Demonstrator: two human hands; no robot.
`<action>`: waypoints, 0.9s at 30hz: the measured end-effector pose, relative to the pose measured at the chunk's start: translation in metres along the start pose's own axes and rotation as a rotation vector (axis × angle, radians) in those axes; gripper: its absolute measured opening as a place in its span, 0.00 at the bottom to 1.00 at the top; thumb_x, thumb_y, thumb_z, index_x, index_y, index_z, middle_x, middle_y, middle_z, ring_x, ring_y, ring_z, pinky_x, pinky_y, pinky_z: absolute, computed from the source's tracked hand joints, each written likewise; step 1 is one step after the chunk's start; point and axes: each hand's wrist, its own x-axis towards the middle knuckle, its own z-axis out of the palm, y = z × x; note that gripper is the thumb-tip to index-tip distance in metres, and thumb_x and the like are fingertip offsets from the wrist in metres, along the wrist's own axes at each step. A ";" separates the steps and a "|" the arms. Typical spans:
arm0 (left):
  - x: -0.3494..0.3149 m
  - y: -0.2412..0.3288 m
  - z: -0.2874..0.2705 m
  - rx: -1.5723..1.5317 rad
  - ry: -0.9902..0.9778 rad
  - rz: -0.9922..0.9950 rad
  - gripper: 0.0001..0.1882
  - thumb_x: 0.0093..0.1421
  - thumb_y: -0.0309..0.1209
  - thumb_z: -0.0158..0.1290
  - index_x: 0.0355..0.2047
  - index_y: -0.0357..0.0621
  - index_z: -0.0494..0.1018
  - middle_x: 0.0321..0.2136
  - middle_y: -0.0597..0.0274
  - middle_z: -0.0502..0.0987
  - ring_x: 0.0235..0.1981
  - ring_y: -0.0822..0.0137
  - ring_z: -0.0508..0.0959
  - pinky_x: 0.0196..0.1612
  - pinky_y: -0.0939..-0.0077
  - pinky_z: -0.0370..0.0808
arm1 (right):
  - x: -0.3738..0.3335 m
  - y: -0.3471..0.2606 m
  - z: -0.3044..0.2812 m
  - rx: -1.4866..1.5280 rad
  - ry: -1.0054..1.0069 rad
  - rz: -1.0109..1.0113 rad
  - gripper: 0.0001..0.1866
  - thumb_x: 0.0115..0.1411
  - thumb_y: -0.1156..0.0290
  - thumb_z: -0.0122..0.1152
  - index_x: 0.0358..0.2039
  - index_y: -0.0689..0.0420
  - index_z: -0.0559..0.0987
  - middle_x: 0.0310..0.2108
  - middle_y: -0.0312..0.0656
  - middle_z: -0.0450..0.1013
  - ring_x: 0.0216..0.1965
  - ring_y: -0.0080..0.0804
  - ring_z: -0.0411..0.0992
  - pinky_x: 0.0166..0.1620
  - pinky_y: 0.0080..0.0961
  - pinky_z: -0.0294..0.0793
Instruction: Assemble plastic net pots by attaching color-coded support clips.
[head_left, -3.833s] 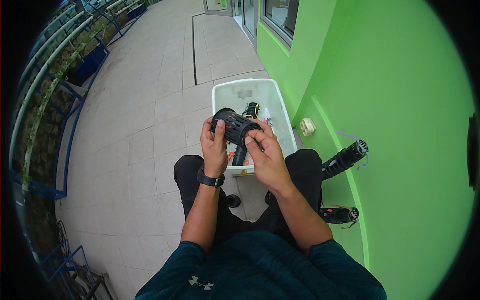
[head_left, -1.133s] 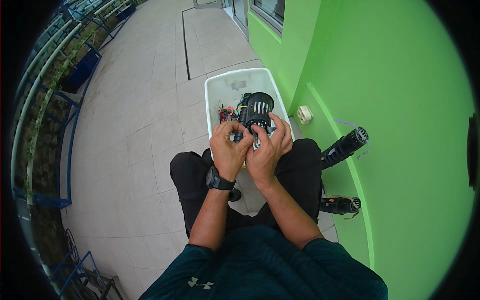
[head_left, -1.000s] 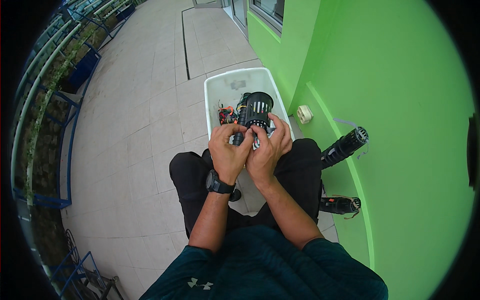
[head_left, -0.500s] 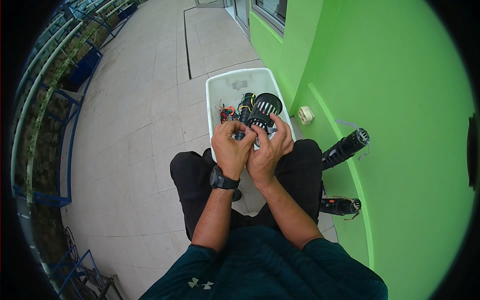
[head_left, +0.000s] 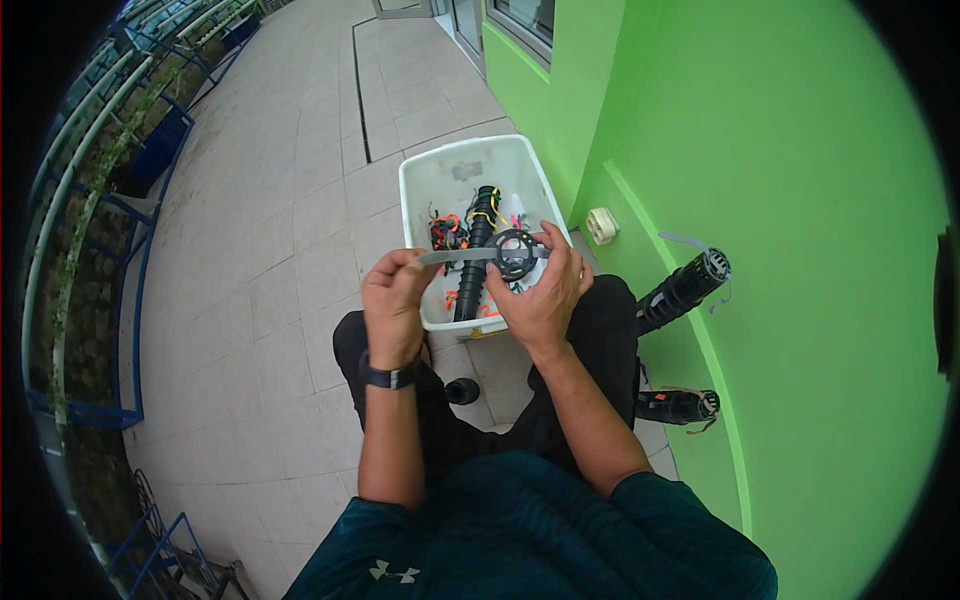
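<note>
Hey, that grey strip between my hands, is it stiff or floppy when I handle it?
Probably floppy: the grey strip looks thin and flat, and may run straight only because it's stretched between your left hand and the black round piece in your right hand. Likely light too, being so narrow.

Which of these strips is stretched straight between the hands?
The grey strip, running from the left hand to the black ring in the right hand. No hand holds the others, such as the yellow strip.
</note>
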 end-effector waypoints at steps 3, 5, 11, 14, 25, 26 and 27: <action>0.004 0.011 -0.020 -0.118 -0.136 -0.034 0.03 0.63 0.24 0.50 0.34 0.37 0.73 0.36 0.57 0.77 0.40 0.66 0.79 0.56 0.58 0.76 | 0.005 0.009 -0.014 0.025 -0.120 -0.036 0.37 0.43 0.59 0.76 0.53 0.58 0.73 0.41 0.42 0.73 0.46 0.39 0.71 0.54 0.41 0.60; 0.007 0.010 -0.023 -0.044 -0.259 -0.157 0.05 0.64 0.26 0.52 0.36 0.37 0.73 0.36 0.58 0.77 0.41 0.67 0.78 0.56 0.59 0.75 | 0.011 0.018 -0.033 0.075 -0.120 -0.045 0.35 0.43 0.59 0.76 0.50 0.59 0.75 0.41 0.43 0.74 0.43 0.40 0.73 0.51 0.37 0.64; 0.011 0.020 -0.070 0.728 -0.325 -0.354 0.19 0.66 0.37 0.55 0.51 0.37 0.73 0.37 0.61 0.78 0.41 0.71 0.76 0.48 0.75 0.71 | 0.022 0.033 -0.181 0.188 -0.106 -0.026 0.29 0.45 0.60 0.78 0.45 0.59 0.79 0.36 0.41 0.74 0.34 0.30 0.73 0.37 0.27 0.73; 0.021 -0.015 -0.083 0.842 -0.332 -0.447 0.19 0.65 0.36 0.56 0.51 0.36 0.73 0.36 0.63 0.78 0.38 0.73 0.74 0.44 0.78 0.71 | 0.003 0.060 -0.271 -0.194 0.057 0.080 0.26 0.47 0.64 0.77 0.45 0.60 0.79 0.35 0.40 0.75 0.35 0.30 0.74 0.38 0.26 0.74; -0.010 -0.134 -0.091 0.994 -0.770 -0.664 0.20 0.60 0.37 0.61 0.45 0.33 0.75 0.30 0.60 0.78 0.31 0.71 0.76 0.35 0.78 0.72 | -0.085 0.138 -0.296 -0.568 -0.084 0.562 0.28 0.50 0.60 0.75 0.47 0.64 0.78 0.37 0.49 0.75 0.37 0.41 0.76 0.42 0.34 0.75; -0.014 -0.141 -0.100 1.066 -0.779 -0.635 0.21 0.60 0.39 0.61 0.44 0.33 0.76 0.31 0.58 0.79 0.31 0.71 0.77 0.36 0.78 0.74 | -0.095 0.149 -0.290 -0.556 -0.097 0.554 0.28 0.50 0.60 0.75 0.47 0.64 0.78 0.37 0.49 0.75 0.37 0.41 0.76 0.42 0.34 0.75; -0.016 -0.150 -0.109 1.006 -0.748 -0.736 0.22 0.60 0.40 0.61 0.44 0.31 0.76 0.32 0.57 0.80 0.32 0.71 0.78 0.36 0.77 0.75 | -0.106 0.163 -0.285 -0.554 -0.073 0.543 0.29 0.50 0.59 0.75 0.48 0.64 0.78 0.38 0.50 0.76 0.38 0.42 0.76 0.43 0.34 0.75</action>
